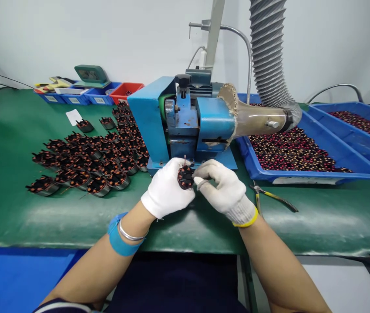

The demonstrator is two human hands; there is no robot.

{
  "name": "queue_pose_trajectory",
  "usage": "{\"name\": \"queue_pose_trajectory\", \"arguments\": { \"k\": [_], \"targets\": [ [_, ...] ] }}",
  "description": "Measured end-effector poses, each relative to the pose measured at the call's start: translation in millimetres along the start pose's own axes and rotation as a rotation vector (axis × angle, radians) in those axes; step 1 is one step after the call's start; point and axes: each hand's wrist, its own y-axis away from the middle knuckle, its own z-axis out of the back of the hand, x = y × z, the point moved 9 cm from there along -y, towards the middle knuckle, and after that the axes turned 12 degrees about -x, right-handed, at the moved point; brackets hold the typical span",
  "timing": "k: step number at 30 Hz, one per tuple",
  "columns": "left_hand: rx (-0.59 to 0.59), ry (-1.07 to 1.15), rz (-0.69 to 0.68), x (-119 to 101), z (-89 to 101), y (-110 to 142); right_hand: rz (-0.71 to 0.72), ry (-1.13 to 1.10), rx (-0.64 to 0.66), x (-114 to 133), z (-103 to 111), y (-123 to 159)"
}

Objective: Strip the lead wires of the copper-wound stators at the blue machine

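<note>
White gloves are worn on both hands. A round black-and-copper wound part is grasped by the fingers of the left hand, just in front of a blue machine on a green table. The fingers of the right hand are bent in at the part's right edge; whether anything is pinched between them cannot be told. Similar parts are grouped to the left. To the right, pliers are laid open near a blue tray, in which many small dark, red and tan pieces are heaped
</note>
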Motion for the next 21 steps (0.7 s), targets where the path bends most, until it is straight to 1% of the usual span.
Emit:
{"name": "queue_pose_trajectory", "arguments": {
  "k": [1, 3, 4, 5, 6, 8, 9, 10, 11, 13, 14, 15, 17, 20, 21],
  "targets": [
    [0.012, -0.011, -0.058, -4, -0.8, 1, -0.143, -0.045, -0.038, -14, 1, 0],
    [0.036, 0.016, -0.162, -13, -3.0, 3, -0.458, -0.212, -0.116, -44, 2, 2],
    [0.034, 0.044, -0.183, -15, -3.2, 4, -0.572, -0.3, -0.15, -56, 2, 3],
    [0.018, 0.075, -0.174, -15, -2.5, 5, -0.641, -0.38, -0.193, -64, 4, 2],
    [-0.011, 0.101, -0.14, -13, -0.9, 4, -0.668, -0.443, -0.253, -69, 8, 0],
    [-0.087, 0.129, -0.049, -5, 3.2, 4, -0.658, -0.497, -0.369, -74, 18, -5],
    [-0.121, 0.124, -0.014, -2, 5.0, 4, -0.641, -0.479, -0.382, -73, 20, -6],
    [-0.147, 0.107, 0.008, 0, 6.1, 4, -0.622, -0.447, -0.355, -70, 17, -6],
    [-0.157, 0.084, 0.019, 0, 5.9, 4, -0.598, -0.401, -0.302, -66, 12, -5],
    [-0.129, 0.042, 0.014, -1, 1.2, 5, -0.558, -0.327, -0.185, -57, -4, 0],
    [-0.112, 0.027, 0.008, -2, -1.7, 6, -0.55, -0.325, -0.173, -55, -8, 3],
    [-0.102, 0.018, 0.003, -4, -4.2, 6, -0.553, -0.347, -0.197, -54, -10, 4],
    [-0.11, 0.014, 0.005, -7, -7.5, 6, -0.577, -0.43, -0.303, -58, -5, 5],
    [-0.16, 0.05, 0.068, -8, -9.6, 6, -0.57, -0.579, -0.511, -65, 17, 0],
    [-0.168, 0.075, 0.096, -7, -10.9, 6, -0.557, -0.58, -0.552, -66, 25, -2]
  ]
}}
